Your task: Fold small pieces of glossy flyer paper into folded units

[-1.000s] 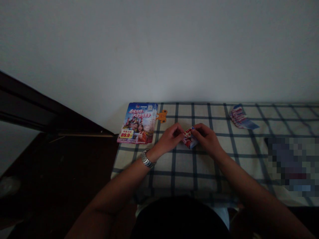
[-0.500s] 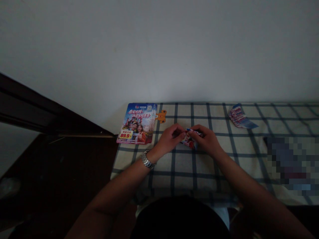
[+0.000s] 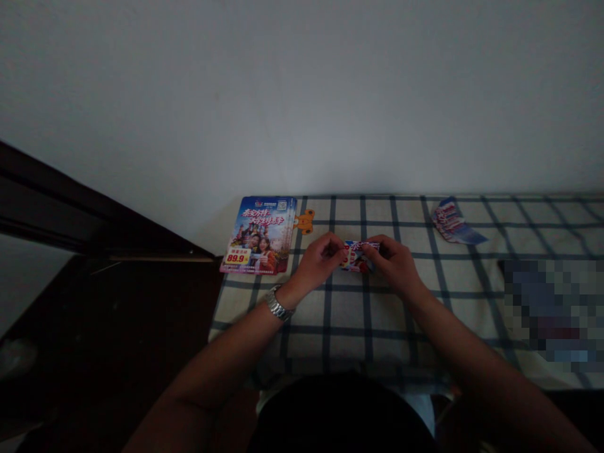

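Observation:
Between my two hands is a small folded flyer (image 3: pixel 357 258), printed in red, white and blue, just above the checked cloth. My left hand (image 3: pixel 325 257), with a metal watch on its wrist, pinches the flyer's left edge. On the right edge, my right hand (image 3: pixel 389 257) grips it with thumb and fingers. To the left lies a stack of flyers (image 3: pixel 258 233) with a blue and pink print and "89.9" in a yellow box. Fanned folded flyers (image 3: pixel 453 221) lie off to the right, near the wall.
A checked cloth (image 3: pixel 306 314) covers the table. Beside the stack is an orange bear-shaped piece (image 3: pixel 304 221). A pixelated patch (image 3: pixel 550 314) hides something at the right. The pale wall (image 3: pixel 302 100) rises behind the table; a dark wooden panel (image 3: pixel 85 207) stands at the left.
The flyer between my hands has turned from a tilted, crumpled-looking shape to a flatter, level strip with more print showing. My hands have barely shifted.

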A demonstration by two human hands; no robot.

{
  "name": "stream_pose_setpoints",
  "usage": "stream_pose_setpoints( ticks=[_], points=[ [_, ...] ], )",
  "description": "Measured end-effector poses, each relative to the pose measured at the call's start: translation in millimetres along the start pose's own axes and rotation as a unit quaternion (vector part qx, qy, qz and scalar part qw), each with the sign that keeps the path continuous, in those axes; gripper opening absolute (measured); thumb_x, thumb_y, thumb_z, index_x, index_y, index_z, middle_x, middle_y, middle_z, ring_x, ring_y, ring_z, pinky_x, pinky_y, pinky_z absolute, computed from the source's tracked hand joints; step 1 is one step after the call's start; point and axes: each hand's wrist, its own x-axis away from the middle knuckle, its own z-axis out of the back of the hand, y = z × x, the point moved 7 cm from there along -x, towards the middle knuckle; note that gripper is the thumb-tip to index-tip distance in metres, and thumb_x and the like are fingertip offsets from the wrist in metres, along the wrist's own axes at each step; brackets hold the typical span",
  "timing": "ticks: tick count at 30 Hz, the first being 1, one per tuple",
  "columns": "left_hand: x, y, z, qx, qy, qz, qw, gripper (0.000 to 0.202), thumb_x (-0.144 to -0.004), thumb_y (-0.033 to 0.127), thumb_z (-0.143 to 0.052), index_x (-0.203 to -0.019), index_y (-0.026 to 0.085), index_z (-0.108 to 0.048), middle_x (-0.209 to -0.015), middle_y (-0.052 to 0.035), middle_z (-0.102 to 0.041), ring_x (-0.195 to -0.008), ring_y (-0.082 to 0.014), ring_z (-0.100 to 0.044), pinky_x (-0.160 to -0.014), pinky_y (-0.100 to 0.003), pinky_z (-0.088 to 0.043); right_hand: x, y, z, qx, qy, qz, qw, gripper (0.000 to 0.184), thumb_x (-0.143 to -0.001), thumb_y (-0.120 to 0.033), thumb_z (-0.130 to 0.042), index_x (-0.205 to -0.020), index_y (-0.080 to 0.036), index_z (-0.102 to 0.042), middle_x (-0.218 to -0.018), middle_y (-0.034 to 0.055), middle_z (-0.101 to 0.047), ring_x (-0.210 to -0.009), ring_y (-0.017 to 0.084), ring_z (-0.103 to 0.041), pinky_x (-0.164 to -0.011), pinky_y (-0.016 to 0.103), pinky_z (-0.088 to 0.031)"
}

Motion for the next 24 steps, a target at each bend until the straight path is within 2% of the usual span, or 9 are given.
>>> stream_pose_setpoints(
  ticks=[4,9,15,24],
  points=[
    [0.6,-1.8,1.1,-0.013,0.003,-0.002,1.0,0.024,-0.091,0.04,-0.069,-0.089,0.019,-0.059,-0.084,-0.0005,-0.063,-0.077,-0.0135,-0.061,-0.071,-0.025,-0.051,0.4,0.0,-0.1,0.004,-0.005,0.004,1.0,0.034,-0.087,-0.055,-0.073,-0.088,-0.021,-0.072,-0.077,0.0027,-0.073,-0.07,0.019,-0.067,-0.064,0.031,-0.055],
    [2.4,0.7,2.2,0.011,0.002,-0.01,1.0,0.03,-0.093,0.045,-0.07,-0.11,0.02,-0.064,-0.102,-0.0056,-0.071,-0.094,-0.0184,-0.069,-0.083,-0.03,-0.057,1.0,-1.9,-1.3,0.011,-0.016,0.016,1.0,0.034,-0.087,-0.055,-0.073,-0.088,-0.021,-0.073,-0.077,0.0025,-0.073,-0.071,0.019,-0.067,-0.065,0.032,-0.056],
    [1.5,1.8,6.8,-0.021,0.026,-0.007,0.999,0.026,-0.094,0.046,-0.07,-0.095,0.02,-0.068,-0.087,-0.002,-0.071,-0.08,-0.0162,-0.067,-0.075,-0.028,-0.055,1.3,-2.7,-4.5,0.011,-0.035,0.02,0.999,0.032,-0.087,-0.053,-0.074,-0.091,-0.022,-0.074,-0.08,0.0033,-0.075,-0.075,0.02,-0.069,-0.069,0.033,-0.058],
    [2.1,3.7,15.1,-0.032,0.058,0.011,0.998,0.026,-0.095,0.046,-0.068,-0.098,0.02,-0.07,-0.09,-0.0029,-0.073,-0.084,-0.0182,-0.07,-0.078,-0.03,-0.058,-2.5,0.8,2.5,-0.029,0.006,0.021,0.999,0.032,-0.087,-0.055,-0.074,-0.096,-0.024,-0.076,-0.095,0.0056,-0.079,-0.089,0.024,-0.074,-0.084,0.039,-0.062]
  ],
)
